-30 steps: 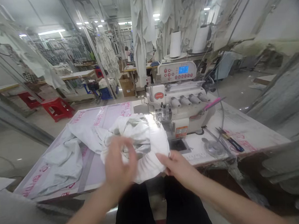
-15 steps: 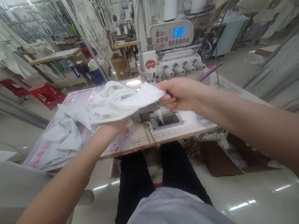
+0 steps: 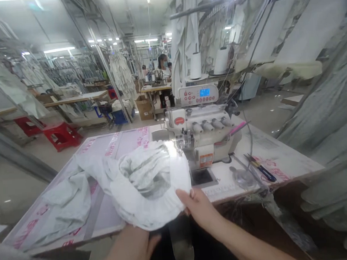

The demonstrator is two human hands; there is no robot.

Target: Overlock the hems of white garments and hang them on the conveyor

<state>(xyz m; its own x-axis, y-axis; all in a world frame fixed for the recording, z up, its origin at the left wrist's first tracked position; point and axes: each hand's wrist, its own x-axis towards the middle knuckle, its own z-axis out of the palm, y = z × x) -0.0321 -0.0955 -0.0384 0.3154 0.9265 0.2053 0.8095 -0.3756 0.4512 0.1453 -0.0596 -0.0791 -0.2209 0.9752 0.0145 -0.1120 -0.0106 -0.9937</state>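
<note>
A bunched white garment [image 3: 147,182] lies on the sewing table [image 3: 109,145], its round ribbed opening facing me over the near edge. My right hand [image 3: 197,207] pinches the garment's right rim, thumb on top. My left hand [image 3: 133,248] sits under the lower rim with its fingers closed on the cloth. A white overlock sewing machine [image 3: 204,134] stands just behind and to the right of the garment, its lamp shining on the fabric.
Scissors [image 3: 259,168] and a clear dish [image 3: 242,176] lie on the table's right side. Two thread cones [image 3: 207,63] stand behind the machine. Red stools [image 3: 60,135] are at left. A person [image 3: 164,73] sits at a far table. Grey fabric [image 3: 326,136] hangs at right.
The garment, lifted by both hands toward the machine half a second ago, is now down at the near table edge. My right hand came back toward me. The camera tilted up.
</note>
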